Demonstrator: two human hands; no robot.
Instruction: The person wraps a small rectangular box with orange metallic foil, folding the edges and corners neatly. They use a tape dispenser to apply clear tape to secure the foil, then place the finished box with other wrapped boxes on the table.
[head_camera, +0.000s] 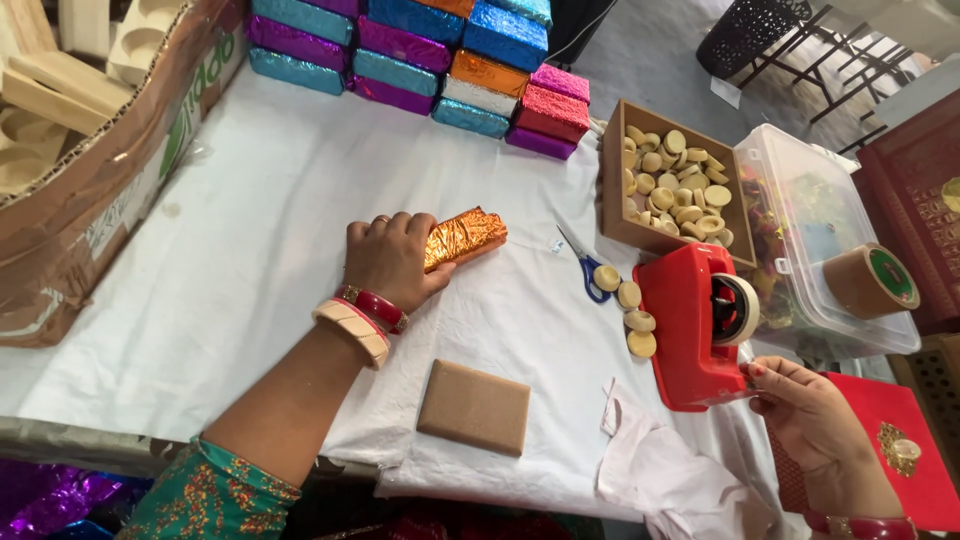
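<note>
A gift-packing workshop: foil-wrapped boxes (420, 50) are stacking up at 12 o'clock, a tape dispenser (700, 335) sitting at 3.

The near end of the orange foil-wrapped block (465, 237) is covered by the left hand (390, 258); the large brown cardboard box (95, 190) is cut off by the left edge; the contents of the clear plastic tub (815, 245) are blurred beyond telling.
</note>
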